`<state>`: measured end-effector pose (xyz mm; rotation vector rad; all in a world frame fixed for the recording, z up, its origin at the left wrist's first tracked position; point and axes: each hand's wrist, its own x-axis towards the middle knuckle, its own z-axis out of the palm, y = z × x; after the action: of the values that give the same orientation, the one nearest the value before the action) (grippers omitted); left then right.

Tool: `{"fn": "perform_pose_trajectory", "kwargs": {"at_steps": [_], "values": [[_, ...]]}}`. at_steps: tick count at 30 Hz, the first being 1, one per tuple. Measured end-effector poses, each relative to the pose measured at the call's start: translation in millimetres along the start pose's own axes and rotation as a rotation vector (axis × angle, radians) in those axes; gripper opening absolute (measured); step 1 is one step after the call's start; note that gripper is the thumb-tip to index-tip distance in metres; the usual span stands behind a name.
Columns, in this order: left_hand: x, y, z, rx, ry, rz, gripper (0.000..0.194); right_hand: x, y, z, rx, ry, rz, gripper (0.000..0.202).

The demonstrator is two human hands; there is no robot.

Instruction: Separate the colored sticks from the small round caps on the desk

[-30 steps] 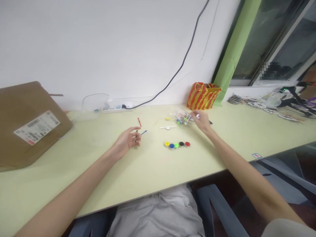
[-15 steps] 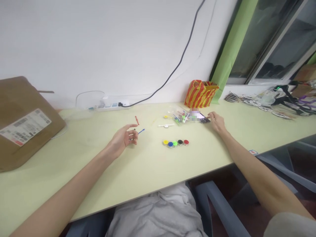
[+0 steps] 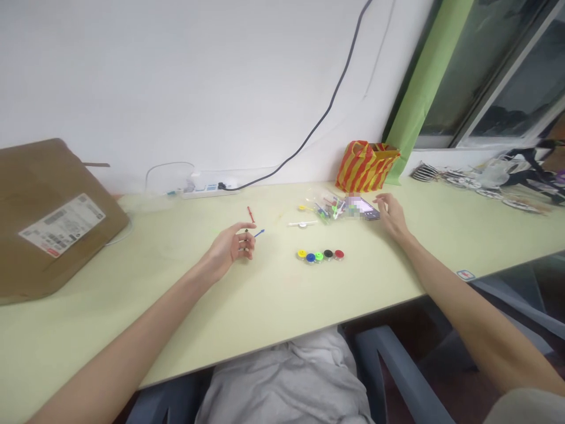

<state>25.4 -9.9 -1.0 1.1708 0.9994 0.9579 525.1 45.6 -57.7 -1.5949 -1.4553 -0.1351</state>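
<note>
My left hand point(image 3: 233, 248) hovers over the table with index finger stretched out and the other fingers loosely bent apart; nothing shows in its grasp. Right behind its fingers is a blue arrow-tipped stick point(image 3: 260, 233), partly hidden, and a red stick point(image 3: 251, 214) lies just beyond. At the phone's point(image 3: 369, 211) right end is my right hand point(image 3: 392, 218), fingers loosely bent and apart, holding nothing visible. Between the hands stands a row of small round pots with yellow point(image 3: 302, 254), blue point(image 3: 311, 258), green point(image 3: 319, 257), black point(image 3: 328, 254) and red point(image 3: 339, 254) tops.
Behind the pots are a thin white bar point(image 3: 302, 224), a yellow round piece point(image 3: 302, 208) and a clear bag point(image 3: 324, 206) of colourful sticks. A cardboard box point(image 3: 48, 176) stands left; a striped bag point(image 3: 366, 168) and power strip point(image 3: 207, 187) sit by the wall.
The camera view has shifted slightly, so the scene appears a little further right. My right fingertips have lifted slightly from the phone's end. My left hand keeps nearly the same pose.
</note>
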Motion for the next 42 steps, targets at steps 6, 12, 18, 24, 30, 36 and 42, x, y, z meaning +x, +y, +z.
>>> {"fn": "perform_pose_trajectory", "kwargs": {"at_steps": [6, 12, 18, 24, 30, 36, 42], "values": [[-4.3, 1.9, 4.8, 0.166, -0.023, 0.067, 0.027, -5.6, -78.8, 12.1, -0.003, -0.144, -0.222, 0.029], [-3.7, 0.9, 3.2, 0.373, 0.01, 0.146, 0.017, -30.5, -143.7, 14.3, 0.06, -0.657, -0.404, 0.023], [2.2, -1.8, -5.9, 0.664, 0.215, 0.368, 0.013, -15.0, -167.1, 37.9, -0.088, -0.681, -0.463, 0.019], [14.3, -5.4, -40.1, 1.143, 0.357, 0.494, 0.021, 6.6, -183.0, 82.1, -0.134, -0.71, -0.464, 0.022], [18.8, -10.4, -46.1, 1.23, 0.185, 0.525, 0.022, -2.1, -194.7, 99.9, -0.136, -0.725, -0.464, 0.02], [21.0, -17.6, -36.4, 1.233, 0.118, 0.564, 0.026, -9.7, -183.6, 89.3, -0.08, -0.645, -0.429, 0.022], [20.5, -16.2, -39.2, 1.193, 0.06, 0.566, 0.028, -9.6, -174.4, 92.2, -0.164, -0.452, -0.308, 0.04]]}}
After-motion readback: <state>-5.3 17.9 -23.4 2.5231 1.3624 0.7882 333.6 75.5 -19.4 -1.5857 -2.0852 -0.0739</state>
